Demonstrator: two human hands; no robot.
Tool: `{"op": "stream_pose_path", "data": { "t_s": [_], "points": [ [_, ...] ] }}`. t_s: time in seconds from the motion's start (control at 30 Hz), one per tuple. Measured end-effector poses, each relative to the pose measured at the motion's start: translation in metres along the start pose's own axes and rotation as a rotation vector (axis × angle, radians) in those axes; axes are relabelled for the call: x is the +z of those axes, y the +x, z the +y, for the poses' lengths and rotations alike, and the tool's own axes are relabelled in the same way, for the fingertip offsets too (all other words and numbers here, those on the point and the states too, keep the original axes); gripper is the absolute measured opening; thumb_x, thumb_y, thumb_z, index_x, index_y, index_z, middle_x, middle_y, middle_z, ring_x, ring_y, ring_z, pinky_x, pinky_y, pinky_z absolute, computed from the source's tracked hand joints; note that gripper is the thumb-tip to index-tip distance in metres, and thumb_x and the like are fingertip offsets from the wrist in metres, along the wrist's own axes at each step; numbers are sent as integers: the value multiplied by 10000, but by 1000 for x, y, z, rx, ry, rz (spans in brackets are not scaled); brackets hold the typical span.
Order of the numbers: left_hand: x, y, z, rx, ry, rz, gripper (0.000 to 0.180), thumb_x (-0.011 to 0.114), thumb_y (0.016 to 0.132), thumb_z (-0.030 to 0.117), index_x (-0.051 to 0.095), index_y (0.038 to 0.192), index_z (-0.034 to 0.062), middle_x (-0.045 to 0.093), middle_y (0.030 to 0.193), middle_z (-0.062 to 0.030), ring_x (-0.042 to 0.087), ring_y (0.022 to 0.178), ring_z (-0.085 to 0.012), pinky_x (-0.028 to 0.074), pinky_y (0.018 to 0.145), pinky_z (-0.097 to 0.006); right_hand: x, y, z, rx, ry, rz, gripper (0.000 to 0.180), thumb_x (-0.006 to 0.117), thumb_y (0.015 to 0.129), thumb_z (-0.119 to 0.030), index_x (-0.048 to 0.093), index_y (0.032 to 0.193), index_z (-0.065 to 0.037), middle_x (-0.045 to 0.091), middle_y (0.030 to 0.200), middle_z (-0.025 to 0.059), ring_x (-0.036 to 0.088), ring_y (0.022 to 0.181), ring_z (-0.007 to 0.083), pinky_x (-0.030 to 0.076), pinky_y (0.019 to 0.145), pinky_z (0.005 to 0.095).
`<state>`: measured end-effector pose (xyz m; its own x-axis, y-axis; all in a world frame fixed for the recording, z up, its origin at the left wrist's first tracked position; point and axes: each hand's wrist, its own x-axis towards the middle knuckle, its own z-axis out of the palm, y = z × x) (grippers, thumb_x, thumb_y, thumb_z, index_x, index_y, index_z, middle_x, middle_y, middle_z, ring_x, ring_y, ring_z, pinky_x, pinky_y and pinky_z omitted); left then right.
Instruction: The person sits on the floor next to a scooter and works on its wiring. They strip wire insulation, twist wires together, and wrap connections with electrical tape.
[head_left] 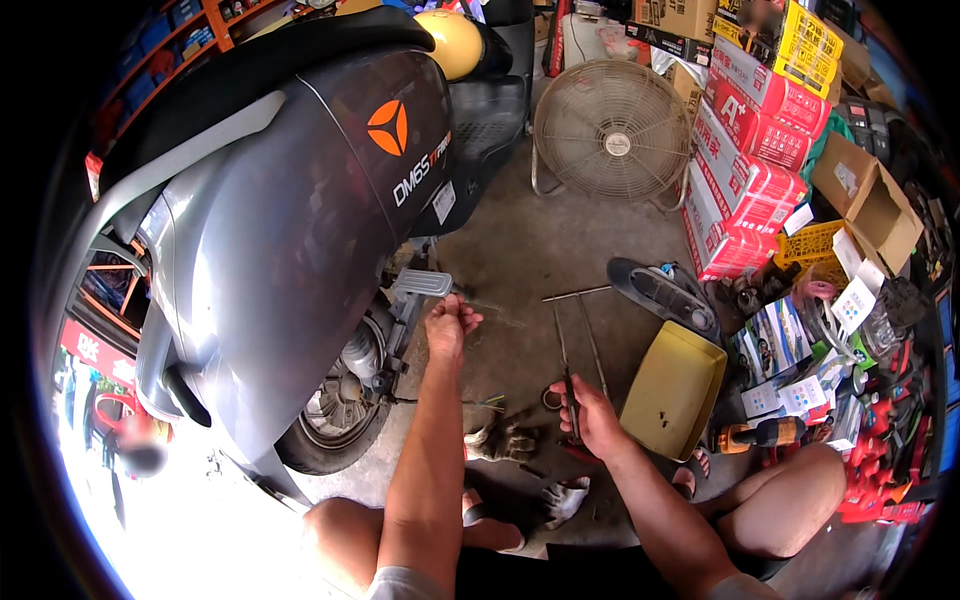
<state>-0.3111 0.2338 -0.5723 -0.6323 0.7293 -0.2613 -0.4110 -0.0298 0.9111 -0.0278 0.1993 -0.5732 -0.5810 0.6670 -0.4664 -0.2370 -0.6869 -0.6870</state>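
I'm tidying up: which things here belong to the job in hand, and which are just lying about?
Probably in the job:
grey scooter, left hand by its footrest
slim tool in the right hand

Apparently just lying about:
floor fan
stacked red-and-white boxes
open cardboard box
gloves

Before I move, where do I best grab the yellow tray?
I'd take the yellow tray by its long left rim, coming from the left, where your right hand is: the raised wall should be easy to pinch, while an orange tool lies by its near right corner.
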Motion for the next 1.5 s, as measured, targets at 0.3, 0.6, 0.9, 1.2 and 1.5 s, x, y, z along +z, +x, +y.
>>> {"op": "stream_pose_path", "data": {
  "t_s": [0.3,0.6,0.9,1.2,1.5],
  "points": [
    [-27,26,-34,175,321,148,243,475,970,199,572,848,12,598,672,-60,608,535,-164,500,455,-296,-1,-2,-2,32,104,-44,441,544,922,-445,602,1075,-36,475,716,-46,439,598,69,366,525,243],
    [-21,28,-42,227,594,134,235,469,961,165,575,833,-1,604,659,-88,605,517,-176,495,446,-328,-6,-3,-1,-30,32,-6,443,516,930,-466,612,1057,-52,484,705,-27,436,563,73,368,495,251],
    [-12,22,-35,53,168,-19,210,507,969,245,601,933,61,620,708,-17,638,596,-155,441,500,-262,-1,0,-13,-19,99,-78,323,555,924,-340,604,1068,-56,478,713,-31,465,579,80,393,517,256],
    [-8,-2,0,-118,-15,-210,148,592,927,241,641,939,102,629,808,22,605,757,-81,450,607,-230,5,15,3,62,-117,-101,250,622,869,-260,565,993,-51,478,731,-27,475,614,96,436,554,309],
    [6,-13,-12,-125,-25,-40,107,660,877,169,638,974,130,649,845,27,623,747,-92,488,614,-217,27,45,-16,-362,-1445,232,341,677,778,-284,546,950,-20,626,880,158,628,837,350,489,690,458]
  ]
}}
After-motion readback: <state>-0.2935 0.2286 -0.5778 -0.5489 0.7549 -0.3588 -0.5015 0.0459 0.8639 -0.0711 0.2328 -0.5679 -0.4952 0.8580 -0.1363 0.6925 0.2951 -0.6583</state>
